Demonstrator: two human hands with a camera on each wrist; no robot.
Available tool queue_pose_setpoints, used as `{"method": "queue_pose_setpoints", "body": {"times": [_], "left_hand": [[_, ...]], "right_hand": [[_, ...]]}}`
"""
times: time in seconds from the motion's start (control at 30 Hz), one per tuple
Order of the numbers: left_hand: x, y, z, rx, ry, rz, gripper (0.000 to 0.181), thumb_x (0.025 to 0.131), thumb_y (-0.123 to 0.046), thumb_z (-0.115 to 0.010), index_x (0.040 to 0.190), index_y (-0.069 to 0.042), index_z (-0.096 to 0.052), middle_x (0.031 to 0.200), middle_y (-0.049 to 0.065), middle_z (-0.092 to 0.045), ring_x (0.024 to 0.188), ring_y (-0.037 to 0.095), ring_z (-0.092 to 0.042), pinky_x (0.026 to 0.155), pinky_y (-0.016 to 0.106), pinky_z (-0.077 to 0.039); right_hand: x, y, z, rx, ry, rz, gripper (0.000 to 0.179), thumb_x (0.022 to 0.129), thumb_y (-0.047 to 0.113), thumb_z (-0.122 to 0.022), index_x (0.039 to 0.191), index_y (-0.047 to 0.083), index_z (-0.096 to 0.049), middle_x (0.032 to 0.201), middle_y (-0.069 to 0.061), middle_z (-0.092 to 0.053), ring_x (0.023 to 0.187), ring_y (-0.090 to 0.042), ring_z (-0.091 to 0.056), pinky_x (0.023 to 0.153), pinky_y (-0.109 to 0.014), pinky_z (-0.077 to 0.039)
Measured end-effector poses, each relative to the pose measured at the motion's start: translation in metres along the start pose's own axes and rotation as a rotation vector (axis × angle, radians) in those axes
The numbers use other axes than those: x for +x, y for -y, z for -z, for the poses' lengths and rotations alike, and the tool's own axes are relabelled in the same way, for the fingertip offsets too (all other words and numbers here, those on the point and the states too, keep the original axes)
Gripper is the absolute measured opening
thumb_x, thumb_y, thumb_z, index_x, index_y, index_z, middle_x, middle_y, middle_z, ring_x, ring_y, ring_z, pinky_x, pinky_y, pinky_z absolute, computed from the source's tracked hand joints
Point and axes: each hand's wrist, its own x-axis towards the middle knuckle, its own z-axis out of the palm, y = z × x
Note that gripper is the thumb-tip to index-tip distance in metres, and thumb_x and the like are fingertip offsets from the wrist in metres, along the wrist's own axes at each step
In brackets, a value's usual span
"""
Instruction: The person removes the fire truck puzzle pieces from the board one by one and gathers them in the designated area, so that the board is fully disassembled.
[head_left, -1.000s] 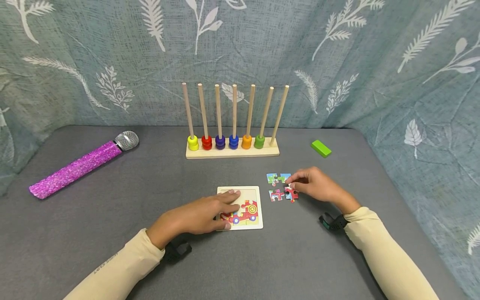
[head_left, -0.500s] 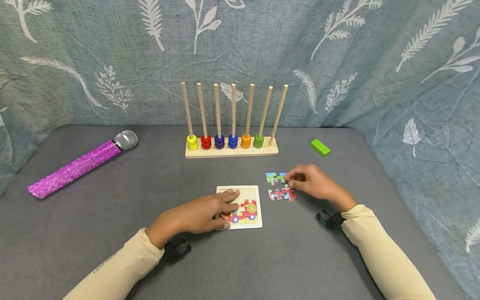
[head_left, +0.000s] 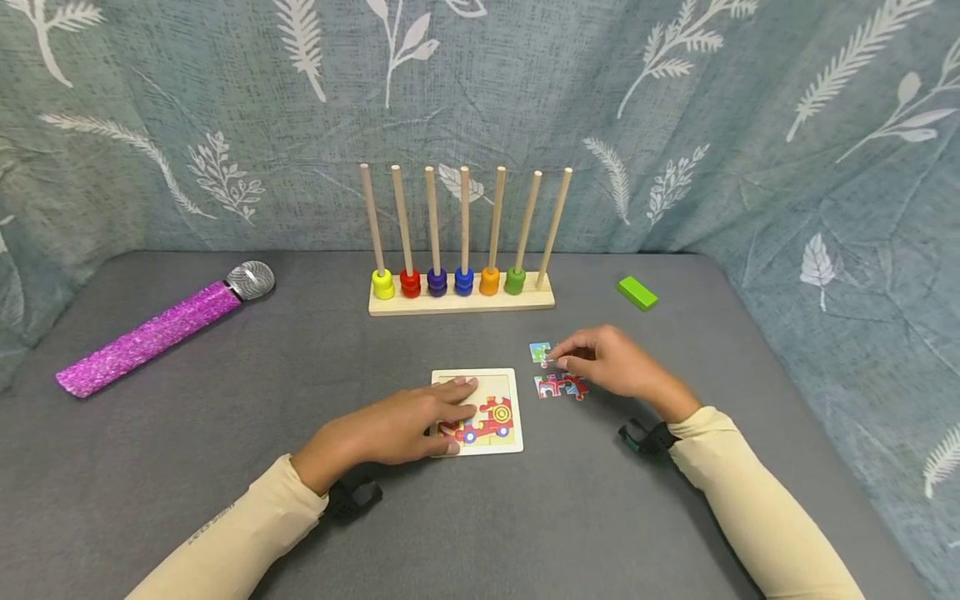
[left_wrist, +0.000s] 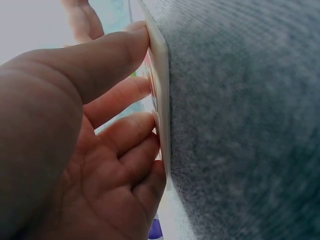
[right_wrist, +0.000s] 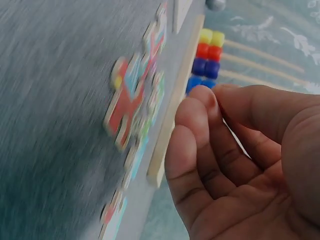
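Grey tabletop (head_left: 480,533), leaf-print curtain (head_left: 525,83) hung behind its far edge. Puzzle board (head_left: 491,386) is set mid-tabletop, lower part filled with vehicle pieces (head_left: 500,414), upper part bare where visible. Board is braced by the left hand (head_left: 408,421), laid over its left side, fingers spread and nothing gripped. Loose pieces are laid between board and the tabletop's right edge: blue-green piece (head_left: 539,352), with two red pieces (head_left: 548,387) side by side nearer the front edge. Right hand (head_left: 618,362) is held just beside the blue-green piece, thumb and fingertips drawn together; no piece can be made out between them, but the wrist view is blurred, so grip can't be confirmed. Peg stand (head_left: 461,307) is parked by the far edge, microphone (head_left: 168,333) towards the far-left corner, green block (head_left: 637,293) towards the far-right. Risks, as judged: a thin flat piece could be skidded rather than lifted if pinched off its edge; neighbours could be knocked out of place by the fingers, being so close; seated pieces could be popped loose if the left hand is dragged or the board tipped.
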Motion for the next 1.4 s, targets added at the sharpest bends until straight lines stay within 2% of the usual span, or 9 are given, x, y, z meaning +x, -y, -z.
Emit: {"method": "queue_pose_setpoints", "body": {"times": [0.2, 0.3, 0.5, 0.67, 0.93, 1.13, 1.4], "left_hand": [[-0.005, 0.002, -0.002, -0.012, -0.014, 0.004, 0.05, 0.091, -0.018, -0.069, 0.137, -0.003, -0.056, 0.154, 0.013, -0.034, 0.142, 0.029, -0.028, 0.109, 0.049, -0.031], [-0.006, 0.004, -0.003, 0.004, -0.019, -0.021, 0.048, 0.092, -0.019, -0.068, 0.137, -0.005, -0.057, 0.152, 0.013, -0.036, 0.141, 0.029, -0.03, 0.109, 0.049, -0.031], [-0.007, 0.006, -0.002, 0.004, -0.02, -0.077, 0.042, 0.093, -0.017, -0.067, 0.134, -0.007, -0.06, 0.15, 0.015, -0.04, 0.14, 0.03, -0.032, 0.108, 0.049, -0.033], [-0.007, 0.005, -0.001, 0.004, -0.006, -0.099, 0.039, 0.094, -0.015, -0.066, 0.133, -0.009, -0.062, 0.15, 0.018, -0.038, 0.14, 0.032, -0.031, 0.107, 0.048, -0.034], [-0.005, 0.003, 0.0, 0.033, 0.014, -0.103, 0.039, 0.096, -0.014, -0.064, 0.134, -0.011, -0.061, 0.151, 0.017, -0.036, 0.141, 0.031, -0.031, 0.107, 0.047, -0.035], [-0.004, 0.002, 0.002, 0.048, 0.028, -0.111, 0.039, 0.096, -0.014, -0.063, 0.135, -0.01, -0.06, 0.151, 0.019, -0.035, 0.141, 0.033, -0.029, 0.108, 0.049, -0.033], [-0.005, 0.002, 0.002, 0.047, 0.032, -0.117, 0.041, 0.096, -0.015, -0.063, 0.136, -0.009, -0.059, 0.151, 0.017, -0.036, 0.142, 0.034, -0.027, 0.107, 0.049, -0.033]], "right_hand": [[0.006, 0.01, -0.01, 0.068, 0.144, 0.008, 0.019, 0.094, 0.003, -0.061, 0.108, -0.001, -0.072, 0.088, -0.007, -0.07, 0.06, -0.01, -0.049, 0.053, -0.024, -0.041], [0.007, 0.014, -0.013, 0.08, 0.19, 0.028, 0.021, 0.095, 0.003, -0.058, 0.111, -0.001, -0.071, 0.09, -0.006, -0.07, 0.058, -0.011, -0.05, 0.053, -0.025, -0.043], [0.007, 0.022, -0.019, 0.106, 0.184, 0.067, 0.019, 0.096, 0.005, -0.06, 0.11, -0.002, -0.071, 0.087, -0.008, -0.07, 0.069, -0.014, -0.058, 0.057, -0.025, -0.045], [0.01, 0.026, -0.023, 0.116, 0.17, 0.077, 0.019, 0.097, 0.008, -0.059, 0.107, -0.002, -0.071, 0.078, -0.009, -0.066, 0.064, -0.017, -0.055, 0.055, -0.025, -0.043], [0.015, 0.031, -0.031, 0.069, 0.24, 0.109, 0.019, 0.095, 0.006, -0.061, 0.11, 0.0, -0.071, 0.101, -0.004, -0.071, 0.087, -0.011, -0.064, 0.073, -0.028, -0.053], [0.02, 0.034, -0.035, 0.125, 0.251, 0.132, 0.018, 0.094, 0.004, -0.063, 0.109, -0.002, -0.07, 0.101, -0.007, -0.071, 0.09, -0.012, -0.066, 0.079, -0.03, -0.054], [0.023, 0.036, -0.041, 0.087, 0.242, 0.154, 0.019, 0.092, 0.002, -0.065, 0.11, 0.0, -0.071, 0.105, -0.005, -0.07, 0.093, -0.011, -0.066, 0.081, -0.027, -0.053]]}}
